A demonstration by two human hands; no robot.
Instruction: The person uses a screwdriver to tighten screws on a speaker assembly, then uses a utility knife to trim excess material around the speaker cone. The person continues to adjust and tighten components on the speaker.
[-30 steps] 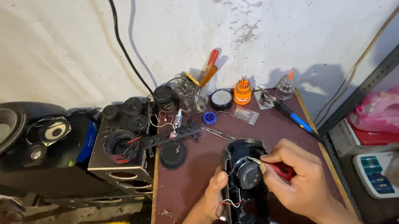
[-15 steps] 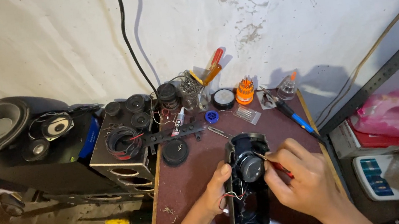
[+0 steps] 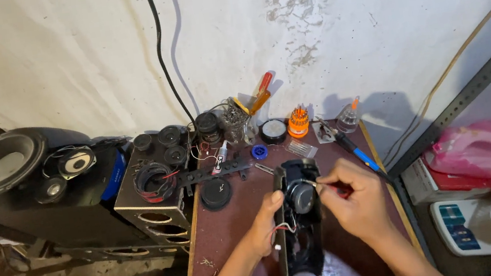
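A large black speaker cabinet (image 3: 46, 208) fills the left of the frame, its big woofer cone (image 3: 1, 165) at the upper left and two smaller drivers beside it. Just right of it stands a silver speaker box (image 3: 154, 210) with a coil of red and black wire (image 3: 153, 180) on top, hard against the left edge of the brown table (image 3: 222, 248). Along the table's back edge, at frame centre, a clear jar (image 3: 234, 123) holds an orange-handled screwdriver (image 3: 259, 95) and metal bits; next come a round black tin (image 3: 274, 131), an orange bit holder (image 3: 298, 121) and a small clear bottle (image 3: 349, 118). A black round cap (image 3: 216, 194) lies left of the work. At lower centre the black speaker housing (image 3: 298, 226) lies lengthwise on the table. The left hand (image 3: 266, 224) clasps its left edge; the right hand (image 3: 354, 196) pinches a red-handled tool (image 3: 331, 187), tip at the small round driver (image 3: 301, 197) inside.
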